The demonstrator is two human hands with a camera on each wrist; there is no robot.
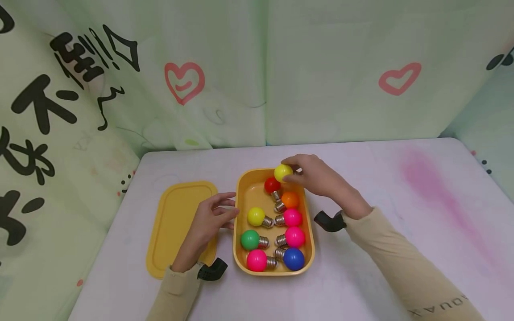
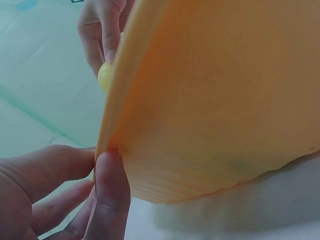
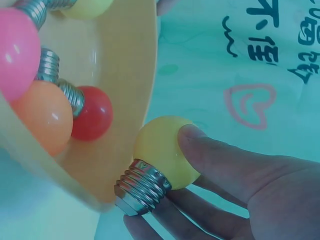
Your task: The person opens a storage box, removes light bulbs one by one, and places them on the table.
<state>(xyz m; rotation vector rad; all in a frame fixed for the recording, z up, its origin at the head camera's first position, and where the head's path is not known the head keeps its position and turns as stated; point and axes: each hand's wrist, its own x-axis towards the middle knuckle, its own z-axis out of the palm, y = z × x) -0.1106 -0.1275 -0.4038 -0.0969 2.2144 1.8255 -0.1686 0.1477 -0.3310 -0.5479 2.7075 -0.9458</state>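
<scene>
In the head view, a yellow plastic box (image 1: 249, 196) holds several coloured light bulbs. My left hand (image 1: 213, 218) is at the box's left side, pinching its rim (image 2: 102, 130) between thumb and fingers. Over the far right corner, my right hand (image 1: 317, 176) grips a yellow light bulb (image 1: 283, 172) by its round globe. The right wrist view shows the thumb on this yellow bulb (image 3: 162, 145), its metal screw base exposed. Below it lie a red bulb (image 1: 272, 184) and an orange bulb (image 1: 290, 199). Another yellow bulb (image 1: 256, 216) rests mid-box.
A flat yellow lid (image 1: 172, 223) lies on the white table (image 1: 361, 276) left of the box, partly under the left forearm. Pink bulbs (image 1: 295, 236), a green bulb (image 1: 250, 240) and a blue bulb (image 1: 294, 259) fill the box's near half. A printed curtain (image 1: 321, 89) hangs behind.
</scene>
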